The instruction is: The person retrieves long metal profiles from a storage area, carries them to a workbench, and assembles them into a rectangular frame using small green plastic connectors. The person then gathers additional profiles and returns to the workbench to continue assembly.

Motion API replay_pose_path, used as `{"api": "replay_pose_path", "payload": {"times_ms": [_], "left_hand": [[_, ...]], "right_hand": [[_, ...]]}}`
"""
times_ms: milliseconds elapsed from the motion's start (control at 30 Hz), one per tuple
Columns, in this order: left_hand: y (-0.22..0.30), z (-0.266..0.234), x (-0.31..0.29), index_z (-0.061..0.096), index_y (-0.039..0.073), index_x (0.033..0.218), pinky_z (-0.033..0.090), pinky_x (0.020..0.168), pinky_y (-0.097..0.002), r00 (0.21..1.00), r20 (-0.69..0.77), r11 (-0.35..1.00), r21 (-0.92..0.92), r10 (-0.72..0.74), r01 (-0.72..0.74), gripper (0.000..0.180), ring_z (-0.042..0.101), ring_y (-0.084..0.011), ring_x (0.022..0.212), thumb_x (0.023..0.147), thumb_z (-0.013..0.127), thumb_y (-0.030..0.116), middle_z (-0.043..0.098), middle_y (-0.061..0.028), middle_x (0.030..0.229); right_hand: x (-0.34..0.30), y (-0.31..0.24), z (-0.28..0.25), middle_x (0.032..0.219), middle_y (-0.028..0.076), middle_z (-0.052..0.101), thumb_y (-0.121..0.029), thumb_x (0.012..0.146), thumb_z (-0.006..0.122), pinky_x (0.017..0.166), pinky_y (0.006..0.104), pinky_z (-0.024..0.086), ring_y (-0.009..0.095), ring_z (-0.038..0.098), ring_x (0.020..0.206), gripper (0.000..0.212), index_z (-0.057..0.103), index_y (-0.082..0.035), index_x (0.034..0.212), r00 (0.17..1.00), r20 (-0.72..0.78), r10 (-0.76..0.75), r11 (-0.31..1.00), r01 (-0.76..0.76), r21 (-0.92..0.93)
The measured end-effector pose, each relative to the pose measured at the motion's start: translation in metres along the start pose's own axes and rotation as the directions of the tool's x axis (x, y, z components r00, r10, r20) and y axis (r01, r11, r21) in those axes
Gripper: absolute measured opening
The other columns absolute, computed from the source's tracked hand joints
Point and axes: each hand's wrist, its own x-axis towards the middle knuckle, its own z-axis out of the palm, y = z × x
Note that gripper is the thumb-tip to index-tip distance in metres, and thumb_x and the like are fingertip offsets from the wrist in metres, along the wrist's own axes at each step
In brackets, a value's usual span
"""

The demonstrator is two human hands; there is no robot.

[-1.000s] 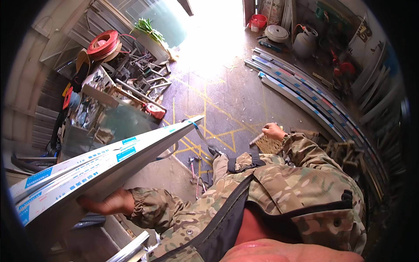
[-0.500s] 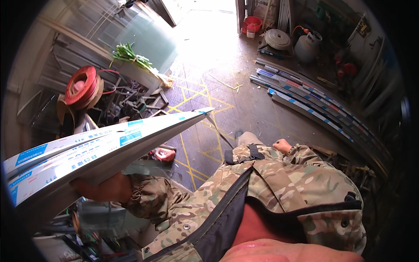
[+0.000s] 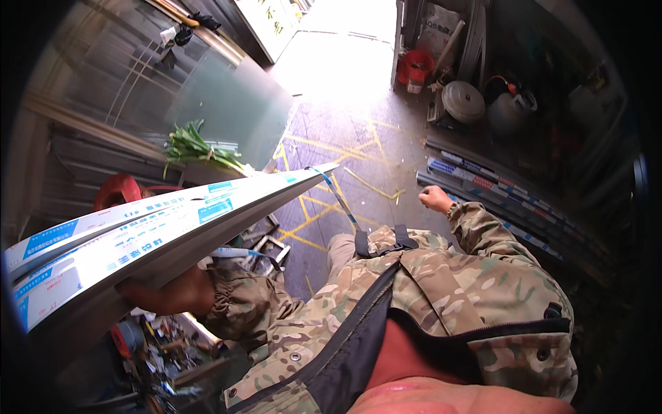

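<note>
A dark floor (image 3: 407, 214) marked with yellow lines runs to a glaring doorway (image 3: 345, 62) at the far end, whose brightness washes out detail. Long strips (image 3: 483, 186) lie along the right; beyond them a gas cylinder (image 3: 512, 110) sits in shadow. At the near left, the left hand (image 3: 169, 293) has hold of a long film-wrapped bundle (image 3: 172, 214) from beneath, fingertips hidden; the picture's rim cuts off its near end. The right hand (image 3: 436, 199) is curled closed, nothing visible in it.
</note>
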Motion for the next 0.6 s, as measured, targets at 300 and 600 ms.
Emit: {"api": "replay_pose_path", "payload": {"times_ms": [300, 600], "left_hand": [[-0.31, 0.081, 0.191, 0.047, -0.002, 0.128, 0.047, 0.091, -0.0434, 0.951, 0.189, 0.781, 0.543, 0.245, -0.309, 0.058, 0.055, -0.0292, 0.108, 0.094, 0.041, 0.045, 0.054, -0.0189, 0.122], [-0.8, 0.392, 0.431, 0.045, -0.001, 0.131, 0.046, 0.093, -0.0408, 0.968, 0.232, 0.994, 0.071, -0.099, 0.085, 0.062, 0.053, -0.0269, 0.112, 0.09, 0.05, 0.046, 0.05, -0.017, 0.126]], "right_hand": [[0.273, -0.129, -0.038, 0.069, 0.013, 0.065, -0.021, 0.081, 0.058, 0.06, 0.0329, 0.05, 0.017, 0.061, 0.062, 0.029, 0.067, 0.006, 0.086, 0.989, -0.032, 0.142, 0.964, -0.131, 0.232], [0.695, -0.135, -0.25, 0.072, 0.007, 0.064, -0.023, 0.082, 0.061, 0.048, 0.0279, 0.046, 0.014, 0.059, 0.058, 0.029, 0.065, 0.004, 0.092, 0.947, -0.054, 0.317, 0.854, -0.26, 0.45]]}}
